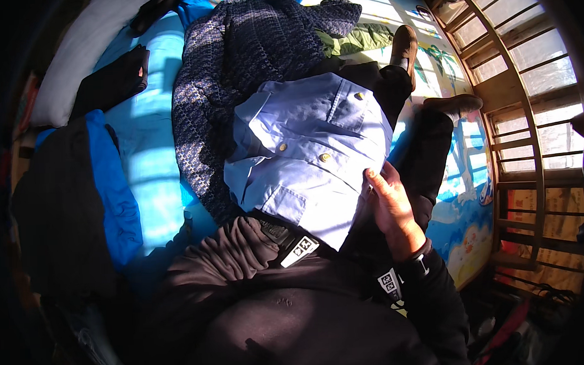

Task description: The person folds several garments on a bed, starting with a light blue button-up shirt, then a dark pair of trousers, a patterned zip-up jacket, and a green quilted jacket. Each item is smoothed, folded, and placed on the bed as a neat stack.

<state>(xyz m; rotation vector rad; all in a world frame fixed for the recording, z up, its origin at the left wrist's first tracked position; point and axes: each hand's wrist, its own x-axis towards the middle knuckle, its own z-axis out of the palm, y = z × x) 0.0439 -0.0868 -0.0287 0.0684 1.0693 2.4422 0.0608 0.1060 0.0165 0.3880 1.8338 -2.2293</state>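
A light blue garment with round gold-coloured buttons [310,148] lies bunched before me, its flaps turned up at the left side. My right hand [394,210] grips its right lower edge, the thumb on top and the fingers mostly behind the cloth. My left sleeve [236,245] runs up to the garment's lower edge; the left hand itself is hidden, seemingly under the cloth. Beyond and to the left of the garment spreads a dark patterned quilted coat [248,44].
My legs in black trousers [423,153] stretch to the right, with brown shoes [404,48]. A folded dark cloth [112,82] and a grey and blue garment [113,188] lie left on the blue bedding [151,153]. Green cloth [364,39] lies beyond. A wooden-framed window [520,78] is at right.
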